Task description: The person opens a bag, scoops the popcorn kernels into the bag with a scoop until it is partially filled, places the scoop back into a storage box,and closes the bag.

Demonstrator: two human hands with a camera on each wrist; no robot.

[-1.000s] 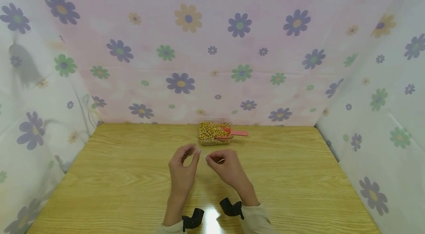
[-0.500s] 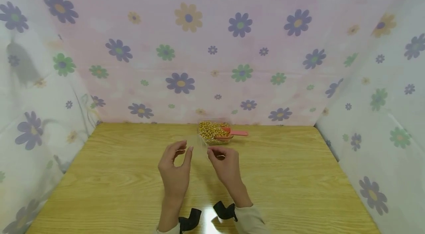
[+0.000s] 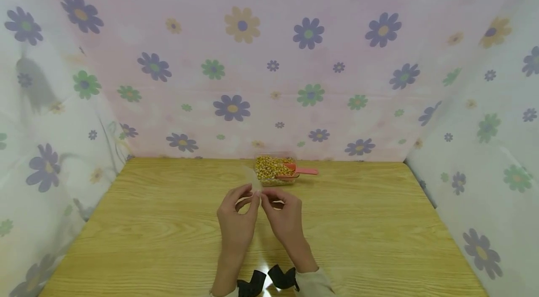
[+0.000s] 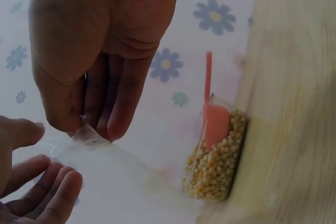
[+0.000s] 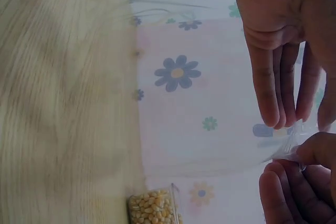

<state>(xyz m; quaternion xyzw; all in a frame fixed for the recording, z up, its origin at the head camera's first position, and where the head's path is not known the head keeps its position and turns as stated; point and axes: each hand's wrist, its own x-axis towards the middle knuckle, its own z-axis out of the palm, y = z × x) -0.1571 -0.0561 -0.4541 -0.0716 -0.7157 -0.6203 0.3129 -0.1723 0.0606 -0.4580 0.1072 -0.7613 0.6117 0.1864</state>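
Note:
A thin clear plastic bag (image 3: 253, 177) is held up in front of me, its far part faint against the table. My right hand (image 3: 286, 220) pinches the bag's upper edge between thumb and fingers; in the left wrist view the gathered plastic (image 4: 90, 135) shows at those fingertips. My left hand (image 3: 237, 222) is beside it at the same edge. In the left wrist view its thumb and fingers stand apart, with the film near them. The right wrist view shows the left hand's long fingers (image 5: 268, 87) extended just over the crumpled edge.
Beyond the bag, at the table's back, stands a clear rectangular container (image 3: 275, 184) of yellow corn kernels (image 3: 267, 166). A pink scoop (image 3: 307, 171) rests in the corn, its handle reaching right. Flowered cloth (image 3: 269, 54) rises behind the wooden table (image 3: 160, 222).
Half a second ago my left hand was drawn off to the left; now it is back against the bag's edge beside the right hand. The right hand keeps its pinch on the bag.

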